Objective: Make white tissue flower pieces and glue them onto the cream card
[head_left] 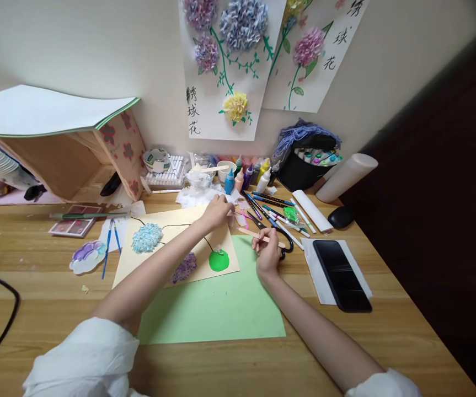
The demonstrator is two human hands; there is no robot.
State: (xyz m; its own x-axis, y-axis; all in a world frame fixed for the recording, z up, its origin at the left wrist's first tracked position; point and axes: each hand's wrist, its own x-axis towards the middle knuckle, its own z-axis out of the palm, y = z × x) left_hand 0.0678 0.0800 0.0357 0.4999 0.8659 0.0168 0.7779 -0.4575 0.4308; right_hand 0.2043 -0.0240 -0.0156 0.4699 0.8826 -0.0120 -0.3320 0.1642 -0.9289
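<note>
My left hand (218, 213) reaches across to the far edge of the cream paper (138, 270), near the crumpled tissues (190, 197). Its fingers are bent together, and what they hold, if anything, is hidden. A wooden craft stick (248, 234) is gripped in my right hand (267, 251), beside the black-handled scissors (289, 242). On the cream paper are a light blue textured flower (147, 238), a purple one (184, 268) and a green painted circle (219, 261) with a few pale bits at its upper edge. Dark stem lines run between them. Under it lies a green sheet (213, 314).
Paint bottles (229, 181) and a cup (226, 171) stand at the back. Scattered pens (273, 199) lie right of centre. A phone (341, 275) rests on the right, a paint palette (86, 256) and brushes (107, 249) on the left. Finished flower pictures (231, 66) hang above.
</note>
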